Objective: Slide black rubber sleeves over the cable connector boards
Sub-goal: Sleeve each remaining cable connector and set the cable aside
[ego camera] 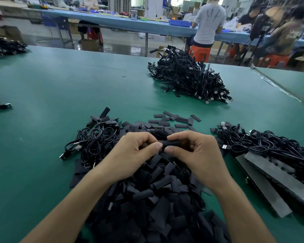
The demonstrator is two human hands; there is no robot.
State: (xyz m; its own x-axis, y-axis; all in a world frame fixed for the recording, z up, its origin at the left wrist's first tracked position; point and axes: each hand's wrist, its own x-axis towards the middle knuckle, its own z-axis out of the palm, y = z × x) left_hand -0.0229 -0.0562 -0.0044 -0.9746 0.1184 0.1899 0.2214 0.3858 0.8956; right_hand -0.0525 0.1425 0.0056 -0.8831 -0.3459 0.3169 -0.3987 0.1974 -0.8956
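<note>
A single black rubber sleeve (171,142) is held just above the heap of loose sleeves (147,190) on the green table (42,85). Its right end is pinched between thumb and forefinger of the right hand (198,155), so that grip is clamped on it. The left hand (133,155) is curled at the other end, with its thumb pressed to the sleeve's mouth. Whether a connector board is already inside cannot be told. The sliding step is judged to be in hand. Next, the sleeve would need to be pushed fully along the board. Cables are piled at left (93,137) and right (263,142), and a further heap (188,78) lies beyond. A blue tray (180,23) is seen on the far table (112,20); its contents cannot be made out.
</note>
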